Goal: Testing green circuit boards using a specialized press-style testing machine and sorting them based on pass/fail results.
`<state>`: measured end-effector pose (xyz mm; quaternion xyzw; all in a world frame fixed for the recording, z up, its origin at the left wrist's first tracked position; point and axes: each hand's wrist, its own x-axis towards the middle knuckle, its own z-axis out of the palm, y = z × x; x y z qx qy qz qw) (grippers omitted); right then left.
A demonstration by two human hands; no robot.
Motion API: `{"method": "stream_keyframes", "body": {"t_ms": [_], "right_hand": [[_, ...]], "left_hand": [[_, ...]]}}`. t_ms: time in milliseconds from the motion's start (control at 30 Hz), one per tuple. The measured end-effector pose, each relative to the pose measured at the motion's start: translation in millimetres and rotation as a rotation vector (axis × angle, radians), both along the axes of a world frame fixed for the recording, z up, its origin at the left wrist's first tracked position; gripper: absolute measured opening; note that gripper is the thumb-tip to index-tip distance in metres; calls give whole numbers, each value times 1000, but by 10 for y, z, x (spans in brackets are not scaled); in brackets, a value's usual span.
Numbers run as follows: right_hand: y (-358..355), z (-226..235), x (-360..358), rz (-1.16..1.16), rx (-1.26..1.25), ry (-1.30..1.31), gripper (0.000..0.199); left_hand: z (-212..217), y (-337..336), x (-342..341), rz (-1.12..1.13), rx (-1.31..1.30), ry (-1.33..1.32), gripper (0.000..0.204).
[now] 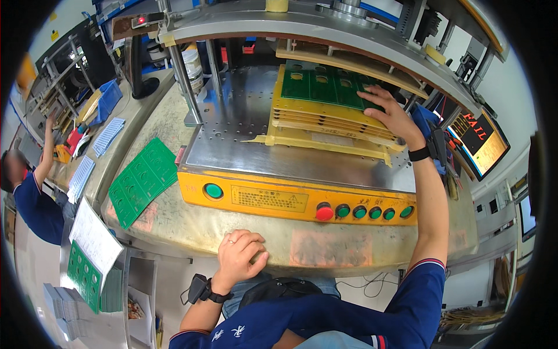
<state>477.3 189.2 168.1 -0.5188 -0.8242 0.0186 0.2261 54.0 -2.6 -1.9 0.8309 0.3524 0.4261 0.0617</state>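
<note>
Right hand (392,113): grip spread upon green board (322,94); thumb's contact seems unclear.
Left hand (241,255): grip loosely curled, near worktop (203,230) edge.

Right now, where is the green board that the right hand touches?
In the head view, the green board lies upper right of centre, on the stacked yellow fixture below the wooden plate, with the right hand on its right end.

Part-hidden green board (331,96) under right hand (396,116)

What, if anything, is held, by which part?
Left hand holds nothing visible; right hand touches the right end of the green rectangular circuit board; grip unclear.
</note>
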Motion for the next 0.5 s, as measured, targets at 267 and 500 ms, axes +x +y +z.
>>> {"method": "stream_keyframes", "body": {"t_ms": [267, 500], "right_hand": [[-91, -15, 60, -13, -36, -16, 50], [-186, 26, 113, -10, -60, -20, 50]], "left_hand": [[1, 12, 11, 4, 16, 16, 14], [1, 19, 13, 14, 5, 25, 14]]}}
